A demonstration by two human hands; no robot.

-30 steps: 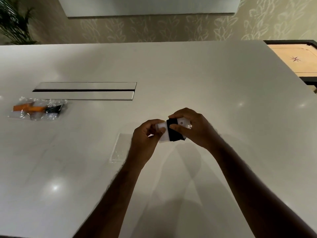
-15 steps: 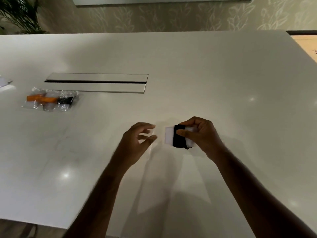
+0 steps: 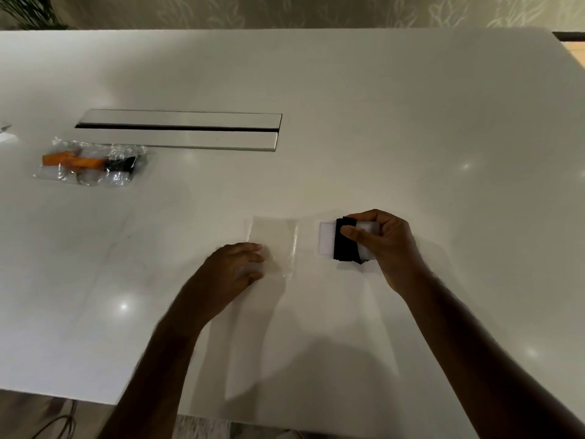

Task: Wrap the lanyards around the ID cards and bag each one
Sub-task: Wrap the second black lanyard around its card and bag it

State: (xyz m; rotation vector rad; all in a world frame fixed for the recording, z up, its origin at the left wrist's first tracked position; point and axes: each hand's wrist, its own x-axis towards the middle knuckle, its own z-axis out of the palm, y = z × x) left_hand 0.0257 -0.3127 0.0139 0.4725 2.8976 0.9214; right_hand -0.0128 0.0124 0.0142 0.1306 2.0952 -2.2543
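Note:
My right hand [image 3: 384, 242] grips a white ID card [image 3: 326, 237] with a black lanyard [image 3: 345, 248] wound around its middle, held just above the white table [image 3: 380, 122]. To its left a clear empty plastic bag [image 3: 278, 239] lies flat on the table. My left hand [image 3: 234, 274] rests on the bag's near left part, thumb and fingers pinching at its edge. Far left, a filled clear bag [image 3: 91, 163] holds a card wrapped with an orange and black lanyard.
A long cable slot with two flaps [image 3: 180, 129] is set into the table behind the filled bag. The table's near edge runs along the bottom left, with floor and a cable [image 3: 60, 423] below. A wall stands beyond the far edge.
My left hand let go of the wrapped card and moved down left onto the clear bag. My right hand kept the card and shifted slightly right.

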